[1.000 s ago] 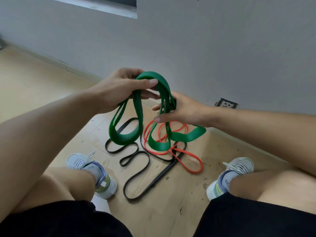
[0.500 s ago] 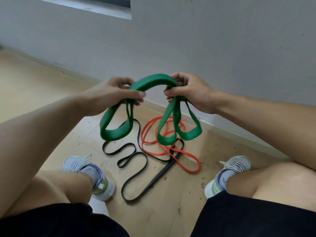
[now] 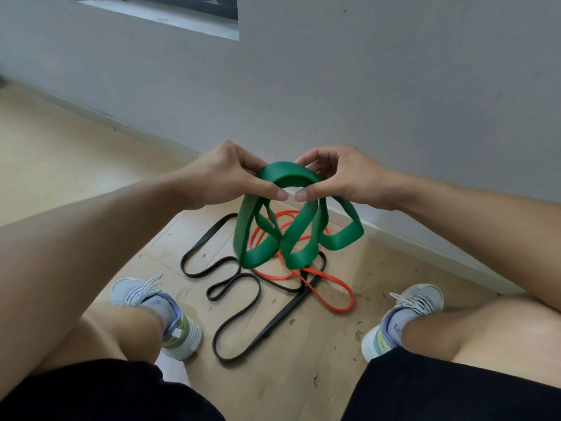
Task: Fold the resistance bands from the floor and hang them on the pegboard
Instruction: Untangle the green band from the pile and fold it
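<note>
We seem to be in a home workout corner: resistance bands (image 3: 239, 294) on a wood floor (image 3: 60, 165) at six o'clock, grey wall (image 3: 364, 86) at twelve.

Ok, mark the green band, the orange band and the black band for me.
green band (image 3: 261, 256): head view, bottom of its left hanging loop.
orange band (image 3: 343, 302): head view, outer loop end on the floor.
black band (image 3: 239, 319): head view, long strand on the floor.

Bare floor (image 3: 76, 165) left lies open; black band (image 3: 239, 302) and orange band (image 3: 331, 291) (tangled) crowd between shoes.
</note>
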{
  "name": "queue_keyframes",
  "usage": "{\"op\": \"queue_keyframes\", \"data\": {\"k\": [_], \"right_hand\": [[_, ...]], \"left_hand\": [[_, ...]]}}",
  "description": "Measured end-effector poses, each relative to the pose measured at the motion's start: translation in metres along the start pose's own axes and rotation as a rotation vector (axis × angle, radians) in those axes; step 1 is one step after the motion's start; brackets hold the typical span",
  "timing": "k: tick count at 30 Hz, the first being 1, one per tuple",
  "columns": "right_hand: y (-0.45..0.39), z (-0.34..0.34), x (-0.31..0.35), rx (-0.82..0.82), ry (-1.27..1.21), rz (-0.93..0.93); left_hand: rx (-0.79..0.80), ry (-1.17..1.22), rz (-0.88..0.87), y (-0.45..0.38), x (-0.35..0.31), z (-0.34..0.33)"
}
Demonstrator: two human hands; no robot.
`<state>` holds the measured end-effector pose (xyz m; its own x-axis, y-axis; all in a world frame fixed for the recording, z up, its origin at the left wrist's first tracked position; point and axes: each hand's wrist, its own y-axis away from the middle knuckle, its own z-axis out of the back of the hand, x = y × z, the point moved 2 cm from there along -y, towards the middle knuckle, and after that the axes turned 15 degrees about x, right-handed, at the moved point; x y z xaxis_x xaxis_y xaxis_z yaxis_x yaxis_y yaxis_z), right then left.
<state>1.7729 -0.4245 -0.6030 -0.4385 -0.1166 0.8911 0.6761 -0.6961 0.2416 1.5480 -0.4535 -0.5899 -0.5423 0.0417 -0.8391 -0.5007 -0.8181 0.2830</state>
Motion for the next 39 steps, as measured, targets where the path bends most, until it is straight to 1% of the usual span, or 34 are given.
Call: {"op": "queue_keyframes", "data": {"k": [4, 7, 10, 12, 14, 16, 19, 21, 25, 27, 36, 39], "right_hand": [[0.002, -0.006, 0.000, 0.032, 0.102, -0.011], [0.001, -0.009, 0.003, 0.023, 0.163, 0.005], [0.000, -0.012, 0.008, 0.011, 0.237, 0.001], [-0.001, -0.014, 0.010, -0.040, 0.268, 0.019], [-0.001, -0.013, 0.011, -0.104, 0.241, 0.041], [-0.001, -0.010, 0.010, -0.157, 0.132, 0.068], [-0.001, -0.006, 0.010, -0.197, -0.006, 0.087], [-0.002, -0.005, 0.010, -0.182, -0.004, 0.067], [0.004, -0.007, 0.011, -0.069, 0.049, 0.004], [0.006, -0.009, 0.009, -0.048, 0.087, -0.001], [0.008, -0.008, 0.012, -0.177, 0.164, 0.107], [0.008, -0.008, 0.013, -0.203, 0.100, 0.129]], "left_hand": [[0.039, -0.008, 0.016, 0.000, 0.004, -0.004], [0.053, 0.038, -0.003, -0.001, 0.003, -0.007], [0.028, 0.023, 0.000, -0.002, 0.000, -0.008], [0.005, -0.021, 0.014, -0.002, 0.000, -0.008], [-0.002, -0.009, -0.001, -0.003, 0.002, -0.008], [-0.022, 0.021, -0.036, -0.003, 0.003, -0.008], [-0.152, -0.023, -0.085, -0.005, -0.002, -0.004], [-0.199, -0.006, -0.110, -0.003, -0.007, -0.001], [-0.154, 0.050, -0.149, 0.001, -0.008, -0.002], [-0.140, 0.066, -0.153, 0.001, -0.007, -0.004], [-0.174, 0.057, -0.222, 0.002, -0.007, -0.007], [-0.209, 0.113, -0.244, 0.001, -0.008, -0.008]]}}
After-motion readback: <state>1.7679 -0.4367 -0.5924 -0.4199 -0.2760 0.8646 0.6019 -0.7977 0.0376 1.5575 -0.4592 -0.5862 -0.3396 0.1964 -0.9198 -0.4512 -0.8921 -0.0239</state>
